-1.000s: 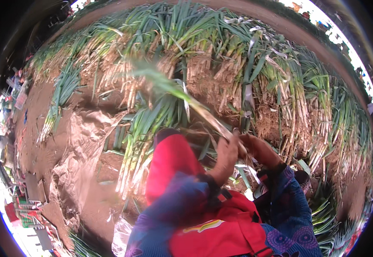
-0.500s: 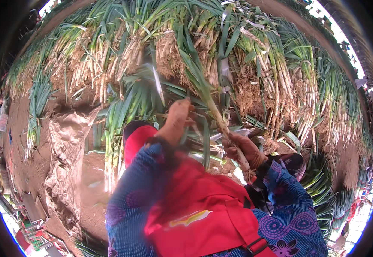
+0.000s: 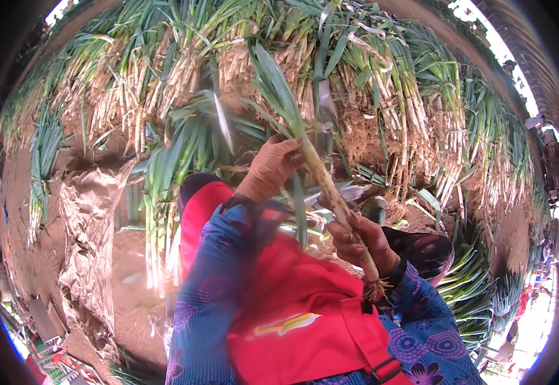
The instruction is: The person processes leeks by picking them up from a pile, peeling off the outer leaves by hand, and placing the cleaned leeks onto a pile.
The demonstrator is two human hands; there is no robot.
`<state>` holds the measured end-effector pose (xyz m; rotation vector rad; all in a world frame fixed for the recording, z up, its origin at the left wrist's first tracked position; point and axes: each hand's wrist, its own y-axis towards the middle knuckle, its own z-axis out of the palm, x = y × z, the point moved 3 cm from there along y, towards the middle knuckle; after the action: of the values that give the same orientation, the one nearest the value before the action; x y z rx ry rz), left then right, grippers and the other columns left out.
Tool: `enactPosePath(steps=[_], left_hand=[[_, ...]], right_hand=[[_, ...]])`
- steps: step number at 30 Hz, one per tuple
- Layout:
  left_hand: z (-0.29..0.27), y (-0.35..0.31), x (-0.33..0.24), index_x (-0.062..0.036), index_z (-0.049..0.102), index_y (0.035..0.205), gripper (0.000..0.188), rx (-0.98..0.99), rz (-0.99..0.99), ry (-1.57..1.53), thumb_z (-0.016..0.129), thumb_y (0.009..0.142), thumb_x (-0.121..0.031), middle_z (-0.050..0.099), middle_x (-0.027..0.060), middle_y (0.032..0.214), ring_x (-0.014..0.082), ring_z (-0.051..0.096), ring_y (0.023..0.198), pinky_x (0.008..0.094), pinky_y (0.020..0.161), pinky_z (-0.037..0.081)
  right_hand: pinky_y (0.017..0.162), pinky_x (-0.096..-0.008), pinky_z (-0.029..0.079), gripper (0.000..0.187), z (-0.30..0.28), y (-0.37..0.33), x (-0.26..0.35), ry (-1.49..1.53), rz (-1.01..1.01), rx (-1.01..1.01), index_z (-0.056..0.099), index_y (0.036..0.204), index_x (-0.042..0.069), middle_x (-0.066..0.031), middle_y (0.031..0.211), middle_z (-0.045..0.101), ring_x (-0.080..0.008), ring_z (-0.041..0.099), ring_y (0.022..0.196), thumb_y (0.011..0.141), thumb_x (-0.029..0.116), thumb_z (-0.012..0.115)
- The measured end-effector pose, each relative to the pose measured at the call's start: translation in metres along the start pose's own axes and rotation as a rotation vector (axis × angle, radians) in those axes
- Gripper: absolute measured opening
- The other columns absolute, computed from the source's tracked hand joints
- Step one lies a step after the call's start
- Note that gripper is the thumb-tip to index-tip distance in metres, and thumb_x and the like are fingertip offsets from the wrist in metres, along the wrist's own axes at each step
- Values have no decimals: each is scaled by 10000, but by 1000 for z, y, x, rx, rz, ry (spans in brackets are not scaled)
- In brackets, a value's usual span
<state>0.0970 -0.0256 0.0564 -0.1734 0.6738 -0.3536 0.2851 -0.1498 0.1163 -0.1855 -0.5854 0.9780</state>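
A single leek (image 3: pixel 323 176) slants across my lap, its green leaves up and left and its stringy roots at the lower right. My right hand (image 3: pixel 364 242) is wrapped around the pale lower stalk, just above the roots. Higher up, my left hand (image 3: pixel 271 165) is closed, fingertips pinching at the stalk where a thin outer leaf hangs off to the left. What exactly sits between those fingertips is partly hidden. To the left of my knee lies a pile of leeks (image 3: pixel 164 192) with leaves toward the top.
Rows of leeks with soil-covered roots (image 3: pixel 241 70) line the far side. A crumpled brown sheet (image 3: pixel 90 244) lies on bare soil (image 3: pixel 135 256) at left. More leeks (image 3: pixel 469 289) lie right of my red apron (image 3: pixel 311 289). Loose leaf scraps are strewn between my knees.
My left hand has moved right and up to the leek's stalk. My right hand still grips the leek, whose root end has shifted slightly lower and right.
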Motion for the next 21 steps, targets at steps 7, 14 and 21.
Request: enactPosePath(steps=[7,14,21], left_hand=[[10,5,-12,-46,542,1099,276,53,24,134,645,846,-87,616,42,992,153,600,880,292,737,474],[4,13,-4,-54,593,1038,244,-88,123,303,670,807,-34,645,26,909,127,608,770,260,629,463],[35,-18,-19,-37,587,1025,253,-4,301,342,671,788,-18,648,31,908,139,623,791,280,694,513]], right_hand=[[413,-175,330,681,0,6,2,21,-62,84,238,1432,86,8,725,437,-51,370,480,896,353,565],[425,-163,353,626,-7,11,-2,0,-94,-35,287,1408,84,3,756,476,-47,381,491,910,361,547],[444,-173,403,487,-45,36,6,190,-136,-26,369,1338,77,4,771,508,-39,462,542,956,359,477]])
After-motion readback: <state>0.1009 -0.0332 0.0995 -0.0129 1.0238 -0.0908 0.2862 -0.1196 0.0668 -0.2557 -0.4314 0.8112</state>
